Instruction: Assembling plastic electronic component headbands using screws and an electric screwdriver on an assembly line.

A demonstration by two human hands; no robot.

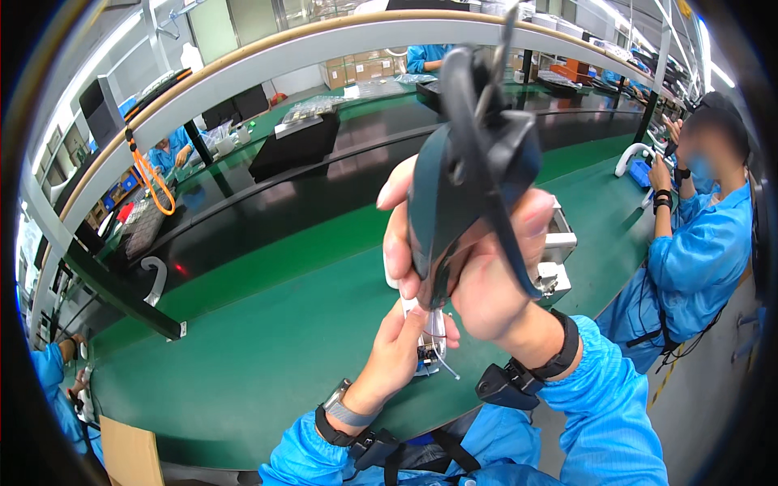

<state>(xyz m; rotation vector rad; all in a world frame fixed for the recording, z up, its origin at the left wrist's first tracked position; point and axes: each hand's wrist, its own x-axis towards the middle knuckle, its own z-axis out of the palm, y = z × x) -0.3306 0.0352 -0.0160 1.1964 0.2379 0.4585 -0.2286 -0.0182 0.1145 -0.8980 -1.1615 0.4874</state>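
Note:
My right hand (494, 279) is wrapped round a bulky black hand tool (438, 194), which looks like an electric screwdriver. It is raised close to the camera, with a cord and a dark loop running up from its top. The tool narrows downward, and its lower end is above my left hand (395, 348). That hand is closed on a slim white plastic housing (439, 324). At the housing's near end a small circuit board (427, 353) and thin wires show. My hands and the tool hide the housing's far part and the tool's tip.
A grey-white metal fixture (554, 279) stands on the green bench (243, 356) beyond my right wrist. One curved white part (154, 279) lies at the left. A black conveyor (356, 154) runs behind the bench. At the right a co-worker (705, 227) handles another white part.

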